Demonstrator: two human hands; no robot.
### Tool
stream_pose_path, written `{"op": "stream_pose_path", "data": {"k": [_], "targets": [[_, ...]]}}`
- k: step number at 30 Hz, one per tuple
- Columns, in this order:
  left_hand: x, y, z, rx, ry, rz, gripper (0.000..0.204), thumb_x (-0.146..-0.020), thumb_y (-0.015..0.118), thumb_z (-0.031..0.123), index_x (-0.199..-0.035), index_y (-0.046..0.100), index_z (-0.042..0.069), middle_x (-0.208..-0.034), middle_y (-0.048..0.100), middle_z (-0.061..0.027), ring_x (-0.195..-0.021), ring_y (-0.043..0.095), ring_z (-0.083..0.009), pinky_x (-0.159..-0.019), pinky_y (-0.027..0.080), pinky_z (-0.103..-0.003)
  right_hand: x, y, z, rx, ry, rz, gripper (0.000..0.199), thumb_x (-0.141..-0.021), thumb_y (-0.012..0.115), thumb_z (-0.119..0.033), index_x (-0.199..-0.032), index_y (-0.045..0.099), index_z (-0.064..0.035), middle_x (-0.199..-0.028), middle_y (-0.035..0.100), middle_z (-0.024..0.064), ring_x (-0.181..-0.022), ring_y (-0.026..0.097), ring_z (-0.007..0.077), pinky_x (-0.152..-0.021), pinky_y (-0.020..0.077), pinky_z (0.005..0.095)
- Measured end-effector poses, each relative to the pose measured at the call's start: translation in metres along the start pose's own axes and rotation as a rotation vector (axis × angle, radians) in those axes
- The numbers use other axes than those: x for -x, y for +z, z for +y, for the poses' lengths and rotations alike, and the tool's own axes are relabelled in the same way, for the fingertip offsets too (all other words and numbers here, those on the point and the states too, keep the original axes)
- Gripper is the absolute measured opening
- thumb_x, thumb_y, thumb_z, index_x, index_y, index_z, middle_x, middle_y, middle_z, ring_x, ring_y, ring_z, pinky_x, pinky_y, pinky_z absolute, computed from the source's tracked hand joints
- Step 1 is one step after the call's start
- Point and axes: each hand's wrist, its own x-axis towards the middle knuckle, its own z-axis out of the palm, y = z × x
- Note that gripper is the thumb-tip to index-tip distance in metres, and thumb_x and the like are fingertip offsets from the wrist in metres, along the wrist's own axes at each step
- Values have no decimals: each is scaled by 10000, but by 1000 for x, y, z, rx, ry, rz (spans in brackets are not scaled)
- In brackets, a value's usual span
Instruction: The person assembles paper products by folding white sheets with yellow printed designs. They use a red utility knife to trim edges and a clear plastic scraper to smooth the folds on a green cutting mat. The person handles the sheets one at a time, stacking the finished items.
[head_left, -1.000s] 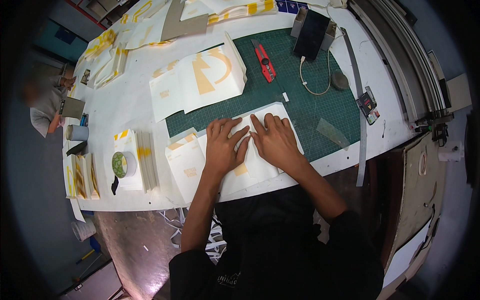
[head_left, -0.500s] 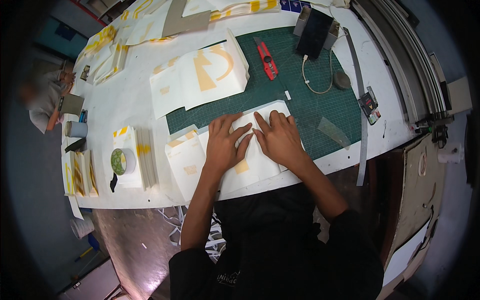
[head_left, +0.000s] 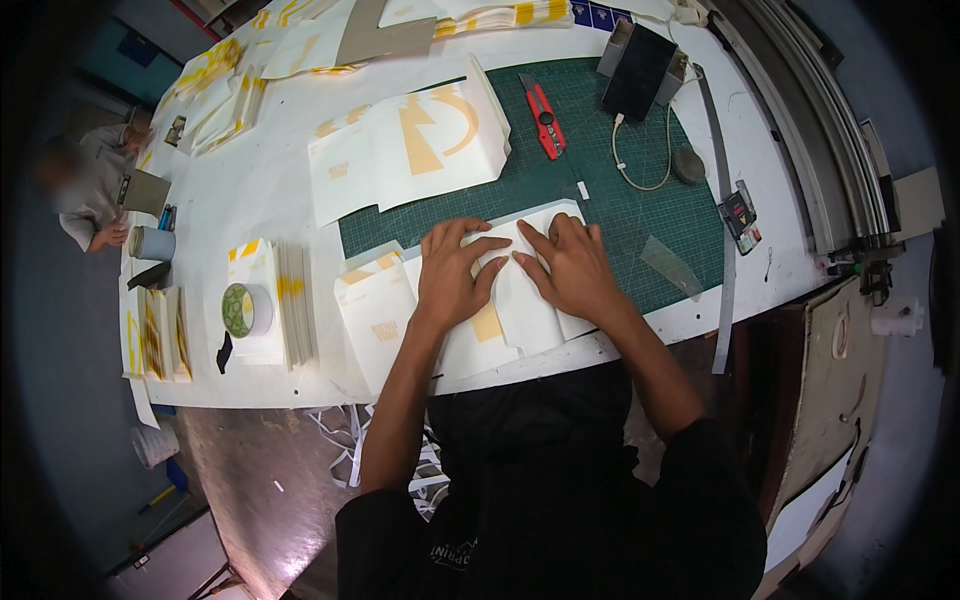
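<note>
A white paper sheet (head_left: 528, 318) with pale orange print and folded panels lies at the table's near edge, partly over the cutting mat. My left hand (head_left: 455, 278) rests on its upper part, fingers spread and bent, palm down. Close beside it, my right hand (head_left: 572, 268) presses on the same sheet, its fingers apart and the thumb toward the left hand. The two thumbs and index fingers nearly meet over a fold. Both hands hide part of the sheet. Another printed panel (head_left: 375, 312) shows left of my left forearm.
On the green cutting mat (head_left: 620, 215) lie a printed sheet (head_left: 400, 145), a red utility knife (head_left: 543, 118) and a cabled phone (head_left: 638, 72). A steel ruler (head_left: 727, 270) borders it. A tape roll (head_left: 246, 310) sits on stacked paper (head_left: 292, 300). Another person (head_left: 95, 190) is at far left.
The whole view has shifted slightly. My hands stay on the sheet, and my right thumb has moved a little. The sheet's folded flap edge shows more clearly below my hands.
</note>
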Motion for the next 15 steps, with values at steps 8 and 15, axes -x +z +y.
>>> {"op": "stream_pose_path", "data": {"k": [8, 15], "targets": [[0, 1, 0, -31, 5, -12, 257, -894, 800, 202, -1149, 822, 182, -1294, 662, -66, -1301, 533, -315, -1122, 359, -488, -42, 8, 36, -215, 62, -76, 237, -930, 817, -275, -1102, 814, -112, -876, 593, 60, -933, 596, 223, -854, 336, 412], [2, 3, -1, -38, -7, -13, 248, -892, 800, 197, -1138, 826, 189, -1299, 661, -59, -1278, 537, -308, -1099, 370, -474, -35, -4, 29, -193, 88, -133, 434, -860, 886, -285, -1228, 717, -128, -1039, 635, 77, -1017, 616, 253, -917, 330, 412]]}}
